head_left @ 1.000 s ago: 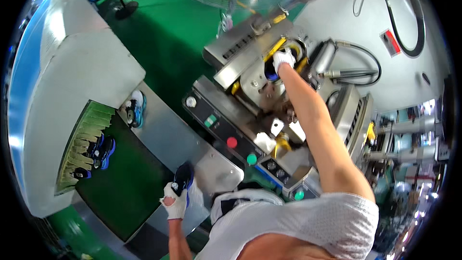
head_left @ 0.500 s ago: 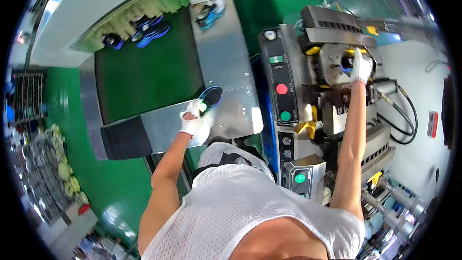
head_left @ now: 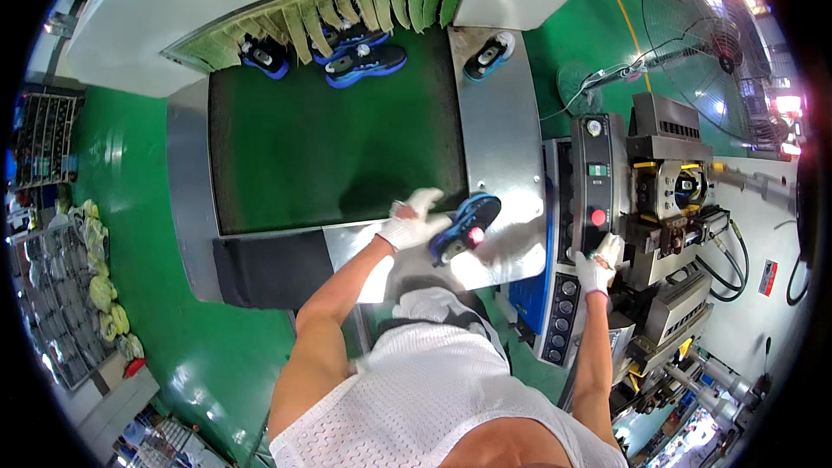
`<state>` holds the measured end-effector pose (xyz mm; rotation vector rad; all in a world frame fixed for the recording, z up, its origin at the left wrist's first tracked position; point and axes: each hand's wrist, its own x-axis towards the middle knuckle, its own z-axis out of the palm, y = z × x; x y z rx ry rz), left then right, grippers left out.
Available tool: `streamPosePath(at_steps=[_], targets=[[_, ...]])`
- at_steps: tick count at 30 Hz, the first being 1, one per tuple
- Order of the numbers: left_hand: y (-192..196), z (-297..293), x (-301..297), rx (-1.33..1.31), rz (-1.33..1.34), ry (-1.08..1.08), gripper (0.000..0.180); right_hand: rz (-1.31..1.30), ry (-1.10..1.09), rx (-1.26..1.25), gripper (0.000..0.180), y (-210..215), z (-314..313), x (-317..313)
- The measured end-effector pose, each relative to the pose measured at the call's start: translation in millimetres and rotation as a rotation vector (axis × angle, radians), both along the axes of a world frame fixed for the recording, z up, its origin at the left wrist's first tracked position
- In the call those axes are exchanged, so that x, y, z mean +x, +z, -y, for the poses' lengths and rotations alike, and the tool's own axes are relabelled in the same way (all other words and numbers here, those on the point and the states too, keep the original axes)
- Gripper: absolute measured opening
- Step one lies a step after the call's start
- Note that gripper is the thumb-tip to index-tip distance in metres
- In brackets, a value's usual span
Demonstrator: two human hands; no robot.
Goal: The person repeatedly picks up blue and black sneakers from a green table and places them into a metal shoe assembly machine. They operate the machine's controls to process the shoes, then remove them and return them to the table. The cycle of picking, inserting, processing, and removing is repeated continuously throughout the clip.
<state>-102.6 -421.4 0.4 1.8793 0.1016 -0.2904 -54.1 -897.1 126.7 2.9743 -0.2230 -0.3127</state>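
Note:
My left hand [head_left: 414,221], in a white glove, is open over the front edge of the metal table. Its thumb and fingers are spread beside a black and blue sneaker [head_left: 464,230] that lies on the metal; whether the fingertips touch the shoe I cannot tell. My right hand [head_left: 598,267], also gloved in white, rests open at the lower part of the machine's dark control panel [head_left: 598,173], below the red button [head_left: 598,217], covering part of the panel. Behind it, another shoe [head_left: 689,184] sits in the machine's clamp [head_left: 663,191].
Several black and blue sneakers [head_left: 367,65] lie on the green conveyor belt [head_left: 338,147] by a fringed curtain [head_left: 329,13]. One more sneaker [head_left: 490,55] stands on the metal side plate [head_left: 503,121]. A black cloth [head_left: 269,267] covers the front-left edge. A large fan [head_left: 724,43] stands at far right.
My right hand has come back from the shoe in the machine clamp to the control panel. My left hand's fingers have spread, and the sneaker beside it now lies farther right. The view has shifted.

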Motion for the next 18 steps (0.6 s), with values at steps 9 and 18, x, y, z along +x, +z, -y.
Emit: streamPosePath(at_steps=[9, 18], targets=[[-26, -390, 144, 0.933, 0.466, 0.704, 0.048, -0.124, -0.065, 0.137, 0.082, 8, -66, -109], [-28, -470, 225, 0.906, 0.3, 0.625, 0.045, -0.457, -0.481, 0.171, 0.083, -10, -98, -163]])
